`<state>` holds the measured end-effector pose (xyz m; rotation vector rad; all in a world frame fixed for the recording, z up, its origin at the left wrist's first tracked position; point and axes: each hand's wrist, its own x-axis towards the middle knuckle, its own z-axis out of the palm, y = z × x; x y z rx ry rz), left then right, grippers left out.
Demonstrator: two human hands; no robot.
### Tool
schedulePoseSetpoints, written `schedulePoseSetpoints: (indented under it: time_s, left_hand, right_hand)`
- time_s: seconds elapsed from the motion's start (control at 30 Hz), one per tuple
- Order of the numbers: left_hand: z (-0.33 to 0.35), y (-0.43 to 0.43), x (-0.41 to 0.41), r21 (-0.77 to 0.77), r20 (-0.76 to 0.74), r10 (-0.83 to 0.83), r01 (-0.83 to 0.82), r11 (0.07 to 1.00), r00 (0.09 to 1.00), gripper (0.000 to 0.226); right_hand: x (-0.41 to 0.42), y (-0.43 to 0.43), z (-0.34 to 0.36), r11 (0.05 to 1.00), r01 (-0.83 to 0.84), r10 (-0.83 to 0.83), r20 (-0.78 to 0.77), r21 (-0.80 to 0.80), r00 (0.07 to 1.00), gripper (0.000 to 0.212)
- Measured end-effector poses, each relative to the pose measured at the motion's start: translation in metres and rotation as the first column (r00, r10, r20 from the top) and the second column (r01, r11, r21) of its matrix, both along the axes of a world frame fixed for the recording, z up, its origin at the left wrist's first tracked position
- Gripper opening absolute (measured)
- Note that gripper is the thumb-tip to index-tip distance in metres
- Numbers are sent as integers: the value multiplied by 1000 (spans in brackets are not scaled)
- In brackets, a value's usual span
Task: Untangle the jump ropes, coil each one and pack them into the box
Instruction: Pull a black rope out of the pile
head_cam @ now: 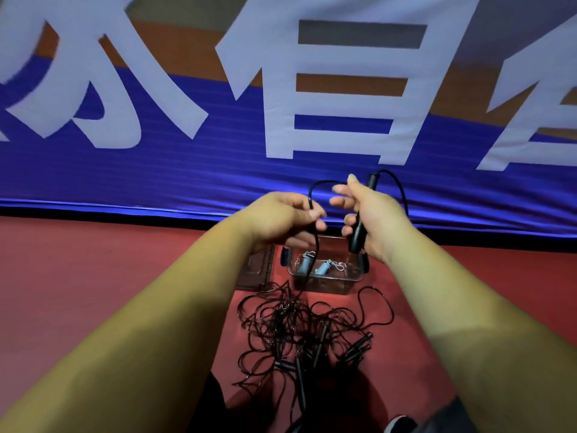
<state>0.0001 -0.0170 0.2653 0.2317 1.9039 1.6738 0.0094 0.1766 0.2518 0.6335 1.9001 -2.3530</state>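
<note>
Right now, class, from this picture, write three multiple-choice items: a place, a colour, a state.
1. Where does the clear box stand?
A. On the floor beyond the tangle of ropes
B. On a lap
C. On a shelf

2. What colour are the handles in the box?
A. Red
B. Pale blue
C. Yellow

3. What is the right hand doing?
A. Hanging idle
B. Pressing the floor
C. Gripping a black handle

Answers: 1 A, it sits on the floor past the tangle; 2 B, both look pale blue; 3 C, its fingers curl round the handle.
</note>
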Motion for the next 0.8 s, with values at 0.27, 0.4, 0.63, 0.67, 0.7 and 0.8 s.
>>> schedulePoseSetpoints:
  time_s: [0.27, 0.4, 0.63, 0.67, 0.7, 0.8]
  left_hand:
    - [13, -4, -12, 385, 139, 400, -421, 821, 906, 6]
    - [11, -3, -20, 431, 246, 508, -562, 706, 826, 22]
    - [3, 6, -5, 56, 93, 188, -194, 979, 978, 29]
    - [2, 8, -2, 23, 85, 127, -130, 991, 988, 33]
    - [0, 9, 1, -1, 95, 54, -54, 999, 994, 35]
    - [-7, 9, 9, -85, 90, -250, 258, 962, 964, 29]
  right_hand:
    - [32, -14, -1, 793, -607, 583, 218, 62, 783, 25]
    - [37, -22, 11, 817, -576, 574, 56, 31, 817, 20]
    - [29, -22, 36, 932, -206, 162, -163, -299, 973, 22]
    - [26, -19, 37, 926, -154, 103, -161, -345, 981, 22]
    - [24, -17, 37, 921, -112, 55, -160, -373, 986, 21]
    - [18, -11, 34, 915, -42, -26, -163, -401, 986, 21]
